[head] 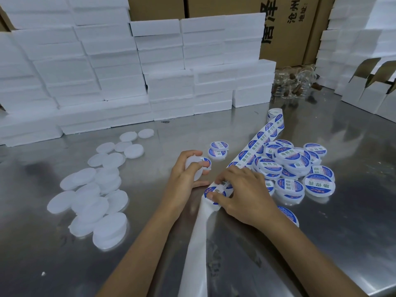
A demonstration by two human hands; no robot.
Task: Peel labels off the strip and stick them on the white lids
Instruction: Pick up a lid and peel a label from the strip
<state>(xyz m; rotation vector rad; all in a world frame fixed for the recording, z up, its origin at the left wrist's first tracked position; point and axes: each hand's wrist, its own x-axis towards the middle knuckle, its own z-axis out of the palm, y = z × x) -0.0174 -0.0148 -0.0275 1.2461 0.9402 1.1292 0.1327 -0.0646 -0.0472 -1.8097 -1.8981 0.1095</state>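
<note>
A strip of round blue-and-white labels runs from a small roll at the back down to my hands; its bare white backing trails toward me. My right hand rests on the strip, thumb and fingertips pinching a label at its near end. My left hand grips a plain white lid, tilted up off the table. Several unlabelled white lids lie at left. Labelled lids are heaped at right.
The work surface is a shiny steel table. Stacks of white foam boxes wall off the back and left. Clear jars with brown stoppers stand at back right, beside open white cartons and brown cardboard boxes.
</note>
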